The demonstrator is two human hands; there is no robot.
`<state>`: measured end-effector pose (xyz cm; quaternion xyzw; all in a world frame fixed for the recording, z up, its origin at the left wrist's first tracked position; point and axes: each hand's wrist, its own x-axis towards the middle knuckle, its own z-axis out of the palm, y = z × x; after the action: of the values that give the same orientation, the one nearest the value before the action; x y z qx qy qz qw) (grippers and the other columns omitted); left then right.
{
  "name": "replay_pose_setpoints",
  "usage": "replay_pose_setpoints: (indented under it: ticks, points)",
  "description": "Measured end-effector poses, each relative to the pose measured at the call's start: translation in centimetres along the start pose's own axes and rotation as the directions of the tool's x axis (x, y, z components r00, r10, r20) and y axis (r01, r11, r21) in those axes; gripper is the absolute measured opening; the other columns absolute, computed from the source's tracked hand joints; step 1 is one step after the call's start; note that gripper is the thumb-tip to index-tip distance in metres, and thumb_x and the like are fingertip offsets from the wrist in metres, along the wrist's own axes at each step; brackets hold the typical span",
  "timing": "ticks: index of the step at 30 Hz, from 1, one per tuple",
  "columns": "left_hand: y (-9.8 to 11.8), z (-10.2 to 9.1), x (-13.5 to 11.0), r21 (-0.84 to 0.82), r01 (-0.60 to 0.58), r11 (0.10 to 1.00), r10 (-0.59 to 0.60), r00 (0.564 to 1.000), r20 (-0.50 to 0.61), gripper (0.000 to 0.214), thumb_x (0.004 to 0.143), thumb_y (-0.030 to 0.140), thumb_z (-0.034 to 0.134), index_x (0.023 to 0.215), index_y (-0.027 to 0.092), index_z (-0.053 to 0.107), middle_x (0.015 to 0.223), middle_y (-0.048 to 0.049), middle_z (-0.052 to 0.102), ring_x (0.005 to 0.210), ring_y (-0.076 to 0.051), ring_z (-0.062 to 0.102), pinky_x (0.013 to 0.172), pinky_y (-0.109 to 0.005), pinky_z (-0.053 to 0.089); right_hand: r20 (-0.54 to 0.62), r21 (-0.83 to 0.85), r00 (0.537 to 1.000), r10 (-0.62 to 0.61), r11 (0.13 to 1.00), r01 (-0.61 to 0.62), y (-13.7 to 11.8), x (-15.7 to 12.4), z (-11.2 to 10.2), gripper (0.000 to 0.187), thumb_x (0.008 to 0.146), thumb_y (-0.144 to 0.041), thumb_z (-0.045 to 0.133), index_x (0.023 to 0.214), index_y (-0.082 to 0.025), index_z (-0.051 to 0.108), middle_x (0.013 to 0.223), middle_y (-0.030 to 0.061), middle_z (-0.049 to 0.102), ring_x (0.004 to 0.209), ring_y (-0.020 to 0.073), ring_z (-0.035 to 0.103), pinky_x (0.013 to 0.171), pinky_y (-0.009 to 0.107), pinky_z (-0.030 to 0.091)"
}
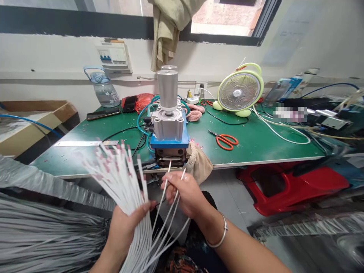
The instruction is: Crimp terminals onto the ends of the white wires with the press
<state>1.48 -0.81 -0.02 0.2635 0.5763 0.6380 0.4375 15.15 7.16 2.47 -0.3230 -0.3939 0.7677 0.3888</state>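
Observation:
My left hand (126, 225) is wrapped round a thick bundle of white cables (122, 185), whose pinkish tips fan out above it. With thumb and fingers my right hand (182, 191) pinches a single white cable (164, 193), its tip pointing up at the front of a bench press (169, 127). Another one or two white cables pass through or behind the right hand's fingers; exactly how they are held is hidden. The press has a silver cylinder on a blue body, and the cable tip appears just before its lower opening; contact cannot be made out.
Orange-handled scissors (226, 141), a green fan (240, 93), a steel ruler (85, 143) and a water bottle (104, 89) are on the green table (199, 151). A cloth bag (199, 163) hangs beside the press. A red stool (298, 185) stands right; grey cable bundles (48, 231) lie left.

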Motion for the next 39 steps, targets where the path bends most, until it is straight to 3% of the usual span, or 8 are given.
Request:
replay_pose_setpoints:
  ticks: [4, 10, 15, 20, 27, 30, 35, 39]
  points:
    - [1.8, -0.4, 0.6, -0.326, -0.023, 0.945, -0.01, 0.995, -0.099, 0.026, 0.058, 0.017, 0.072, 0.082, 0.018, 0.061, 0.063, 0.0045, 0.06, 0.054, -0.01, 0.056, 0.056, -0.021, 0.049, -0.081, 0.179, 0.997, 0.021, 0.984, -0.006, -1.1, 0.6, 0.2, 0.022, 0.071, -0.033, 0.064, 0.072, -0.012, 0.06, 0.058, -0.0004, 0.059, 0.035, 0.0057, 0.048, 0.032, 0.016, 0.038]
    - [2.5, -0.7, 1.5, -0.463, 0.032, 0.886, -0.074, 0.995, -0.071, 0.027, 0.056, 0.016, 0.071, 0.082, 0.016, 0.063, 0.069, 0.0019, 0.061, 0.054, -0.01, 0.055, 0.052, -0.021, 0.049, -0.068, 0.249, 0.998, 0.014, 0.968, 0.004, -1.5, 1.1, 0.1, 0.018, 0.073, -0.028, 0.062, 0.073, -0.011, 0.061, 0.058, -0.0001, 0.058, 0.035, 0.0053, 0.046, 0.032, 0.017, 0.039]
    - [1.0, -0.6, 1.1, -0.358, 0.117, 0.926, -0.137, 0.99, -0.032, 0.025, 0.055, 0.017, 0.073, 0.078, 0.015, 0.063, 0.063, 0.0019, 0.061, 0.055, -0.011, 0.056, 0.056, -0.022, 0.048, 0.056, 0.087, 0.998, -0.026, 0.996, 0.021, -1.4, 0.0, -0.9, 0.022, 0.073, -0.034, 0.063, 0.072, -0.013, 0.061, 0.061, 0.0, 0.059, 0.034, 0.0035, 0.042, 0.032, 0.016, 0.034]
    - [-0.1, -0.1, 0.7, -0.167, 0.124, 0.978, -0.119, 0.992, 0.043, 0.023, 0.053, 0.022, 0.075, 0.07, 0.014, 0.062, 0.056, 0.0004, 0.061, 0.053, -0.014, 0.055, 0.054, -0.025, 0.045, 0.136, 0.015, 0.991, 0.001, 1.0, -0.003, -1.5, -1.1, -1.7, 0.02, 0.073, -0.033, 0.063, 0.067, -0.014, 0.064, 0.062, 0.003, 0.06, 0.055, 0.0106, 0.054, 0.053, 0.023, 0.046]
    - [-0.2, 0.5, 0.5, 0.09, -0.023, 0.996, 0.005, 0.979, 0.204, 0.022, 0.052, 0.025, 0.076, 0.068, 0.013, 0.065, 0.058, -0.002, 0.065, 0.056, -0.017, 0.056, 0.058, -0.028, 0.045, 0.168, -0.314, 0.984, 0.051, 0.949, 0.004, 0.7, -1.1, -0.5, 0.027, 0.074, -0.038, 0.061, 0.073, -0.012, 0.065, 0.05, -0.0008, 0.052, 0.04, 0.0061, 0.041, 0.033, 0.016, 0.027]
    - [0.3, 0.3, 0.8, 0.019, 0.017, 1.0, -0.019, 0.992, 0.123, 0.024, 0.052, 0.021, 0.077, 0.073, 0.013, 0.067, 0.069, -0.0036, 0.069, 0.065, -0.018, 0.061, 0.066, -0.028, 0.047, 0.102, -0.298, 0.995, 0.001, 0.954, 0.029, 0.9, -1.0, 0.1, 0.028, 0.077, -0.038, 0.058, 0.071, -0.011, 0.064, 0.053, -0.0002, 0.055, 0.038, 0.0046, 0.041, 0.034, 0.016, 0.026]
    - [2.5, 0.3, 2.5, -0.367, 0.091, 0.926, -0.167, 0.97, -0.179, 0.015, 0.059, 0.014, 0.07, 0.073, 0.016, 0.064, 0.057, 0.0022, 0.065, 0.051, -0.01, 0.059, 0.056, -0.019, 0.049, -0.111, 0.013, 0.992, -0.062, 0.998, 0.064, -0.7, -0.2, 0.3, 0.023, 0.071, -0.034, 0.064, 0.07, -0.012, 0.06, 0.06, -0.0011, 0.057, 0.031, 0.0003, 0.033, 0.032, 0.017, 0.021]
    - [4.5, 1.1, 3.4, -0.48, 0.062, 0.875, -0.182, 0.961, -0.208, 0.013, 0.064, 0.008, 0.064, 0.075, 0.015, 0.063, 0.056, 0.003, 0.062, 0.05, -0.007, 0.058, 0.053, -0.015, 0.05, -0.12, 0.216, 0.993, 0.018, 0.976, 0.008, -2.0, 0.3, 0.6, 0.021, 0.068, -0.031, 0.066, 0.069, -0.011, 0.059, 0.055, -0.0041, 0.051, 0.032, -0.0008, 0.027, 0.032, 0.016, 0.019]
